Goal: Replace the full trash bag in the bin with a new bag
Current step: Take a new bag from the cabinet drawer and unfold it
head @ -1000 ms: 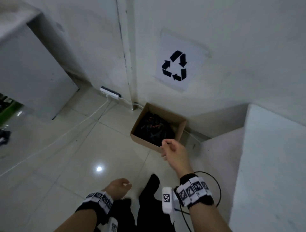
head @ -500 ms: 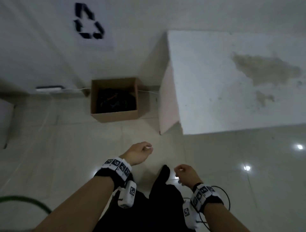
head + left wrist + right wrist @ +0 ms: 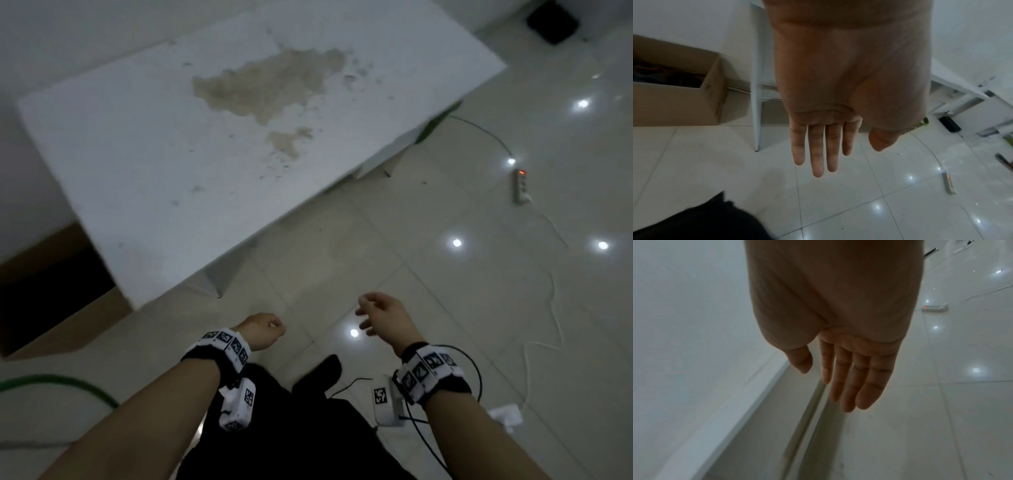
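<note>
A brown cardboard box [image 3: 65, 318] stands on the floor at the far left, half hidden under the white table [image 3: 212, 147]; its inside is dark. In the left wrist view the same cardboard box [image 3: 674, 100] shows dark stuff inside. My left hand [image 3: 262, 330] hangs over the floor tiles, empty, its fingers [image 3: 818, 151] straight and together. My right hand [image 3: 378, 315] hangs to its right, also empty, with relaxed fingers [image 3: 846, 382]. No trash bag shows clearly in any view.
A white power strip [image 3: 520, 186] with a red light lies on the floor at the right, cables trailing from it. A green hose [image 3: 68, 385] curves along the lower left. A dark object [image 3: 551, 22] sits at the top right. My black trouser leg [image 3: 291, 428] is below.
My view has swung right, away from the wall with the recycling sign; the box slid to the left edge. My right hand dropped from above the box, and both hands now hang empty.
</note>
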Available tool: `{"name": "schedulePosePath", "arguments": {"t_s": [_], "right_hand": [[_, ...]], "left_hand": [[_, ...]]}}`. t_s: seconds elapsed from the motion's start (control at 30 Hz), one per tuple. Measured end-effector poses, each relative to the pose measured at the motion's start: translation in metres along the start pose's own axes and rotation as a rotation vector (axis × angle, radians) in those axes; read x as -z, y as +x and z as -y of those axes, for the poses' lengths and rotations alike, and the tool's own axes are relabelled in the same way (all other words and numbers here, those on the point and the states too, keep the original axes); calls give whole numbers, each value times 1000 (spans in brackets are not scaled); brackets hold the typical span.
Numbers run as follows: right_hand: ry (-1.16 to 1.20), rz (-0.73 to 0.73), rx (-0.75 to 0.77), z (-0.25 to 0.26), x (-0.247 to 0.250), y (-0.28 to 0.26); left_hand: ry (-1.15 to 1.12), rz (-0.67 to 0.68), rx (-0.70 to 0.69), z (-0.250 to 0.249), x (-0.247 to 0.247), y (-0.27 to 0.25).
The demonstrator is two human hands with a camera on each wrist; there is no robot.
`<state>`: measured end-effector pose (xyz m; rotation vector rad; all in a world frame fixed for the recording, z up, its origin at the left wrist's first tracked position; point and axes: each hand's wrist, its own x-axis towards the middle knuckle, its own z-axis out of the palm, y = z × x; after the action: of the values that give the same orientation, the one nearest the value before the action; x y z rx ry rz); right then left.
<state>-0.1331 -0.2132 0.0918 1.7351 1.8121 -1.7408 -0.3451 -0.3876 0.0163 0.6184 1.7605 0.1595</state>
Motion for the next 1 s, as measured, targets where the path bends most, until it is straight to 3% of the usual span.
{"name": "schedulePosePath", "arguments": {"t_s": [0.2, 0.43, 0.57, 0.7, 0.83, 0.93, 1.0], "right_hand": [[79, -86, -11, -9, 125, 42], [3, -95, -227, -74, 246, 131], [-125, -48, -388, -79, 314, 174], [-188, -29, -367, -38, 378, 226], [-290, 54, -196, 26, 426, 306], [-333, 146, -3, 87, 452, 372], [-367, 206, 134, 129, 467, 410]], "left_hand": [[63, 74, -99, -156, -13, 61], [68, 51, -309, -360, 19, 150], [43, 17, -334, -448, 47, 192], [54, -32, -263, -498, 65, 215], [120, -51, -172, -508, 55, 241], [-27, -65, -26, -503, 37, 271], [-217, -146, 43, -508, 26, 289]]}}
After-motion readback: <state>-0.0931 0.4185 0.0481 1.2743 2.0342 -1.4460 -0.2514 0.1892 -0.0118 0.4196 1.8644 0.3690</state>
